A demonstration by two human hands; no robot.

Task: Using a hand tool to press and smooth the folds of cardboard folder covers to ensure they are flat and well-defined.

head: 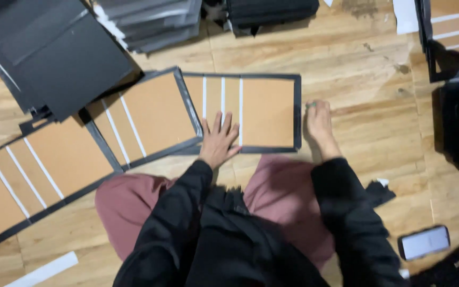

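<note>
Across the wooden floor [378,79] lie several brown cardboard panels edged in black, each crossed by white strips. Largest is the long panel [33,175] running off the left edge, tilted, its near end overlapped by a second tilted panel [150,117]. That one in turn overlaps the left edge of the flat panel [266,111] straight ahead of the person, which lies square to the view. Behind these, a big dark sheet [54,48] and a stack of grey boards [150,21] fill the upper left; a black bundle [272,10] sits at the top middle, and dark frames and bags crowd the right edge.

The person kneels in dark red trousers and black sleeves. Their left hand [219,139] rests flat on the square panel's near-left part, fingers [225,123] spread wide and pressing down, gripping nothing. Their right hand [320,125] sits just off the panel's right black border, on or close above the floor, loosely closed; something small and greenish shows at its top, perhaps pinched there, though blur makes it hard to tell.

Bare floor opens to the right of that hand and beyond the panel's far edge. A phone [424,242] lies face up at the lower right, well apart, and a white strip [41,271] lies at the lower left.
</note>
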